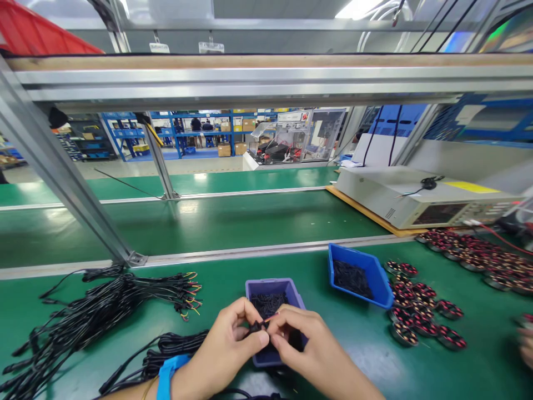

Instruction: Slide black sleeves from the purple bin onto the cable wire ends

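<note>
My left hand (233, 344), with a blue band at its wrist, pinches a small black part (259, 326) above a purple bin (296, 294). Close against it, the fingertips of my right hand (303, 339) are pressed together at a thin reddish-orange wire end by the same part. The fingers cover most of what is held. Small black pieces (268, 304) lie in the purple bin beneath my hands. Black cables (175, 344) lie beside and below my left wrist.
A large cable bundle (112, 305) with coloured wire ends lies left. Rightward are a blue bin (383, 283) of black pieces, red-and-copper coils (416, 305) and a grey instrument (391, 189). A metal frame post (79, 172) rises at left. Another person's hand (527, 344) shows at the right edge.
</note>
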{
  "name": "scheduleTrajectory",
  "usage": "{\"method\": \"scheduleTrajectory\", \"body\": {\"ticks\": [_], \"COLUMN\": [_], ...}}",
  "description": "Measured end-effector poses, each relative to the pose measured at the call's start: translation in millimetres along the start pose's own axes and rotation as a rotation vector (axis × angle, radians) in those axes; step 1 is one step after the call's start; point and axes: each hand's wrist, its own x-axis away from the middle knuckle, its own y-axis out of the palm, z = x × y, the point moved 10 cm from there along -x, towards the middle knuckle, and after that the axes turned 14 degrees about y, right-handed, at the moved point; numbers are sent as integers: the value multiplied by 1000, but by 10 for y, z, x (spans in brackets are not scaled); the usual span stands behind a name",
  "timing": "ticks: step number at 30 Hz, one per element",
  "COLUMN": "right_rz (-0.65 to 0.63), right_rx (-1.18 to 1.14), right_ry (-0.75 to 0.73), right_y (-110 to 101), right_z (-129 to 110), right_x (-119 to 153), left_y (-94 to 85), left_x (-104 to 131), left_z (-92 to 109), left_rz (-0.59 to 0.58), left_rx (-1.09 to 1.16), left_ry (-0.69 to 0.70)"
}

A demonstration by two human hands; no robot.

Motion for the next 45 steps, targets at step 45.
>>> {"method": "scheduleTrajectory", "body": {"ticks": [45], "right_rz": [380], "right_rx": [326], "right_ry": [-257], "right_y": [-70], "right_z": [-98], "right_x": [92], "left_y": [-85], "left_x": [-87], "left_z": [-19], "left_rz": [53], "left_rx": [-118], "left_ry": [-7]}}
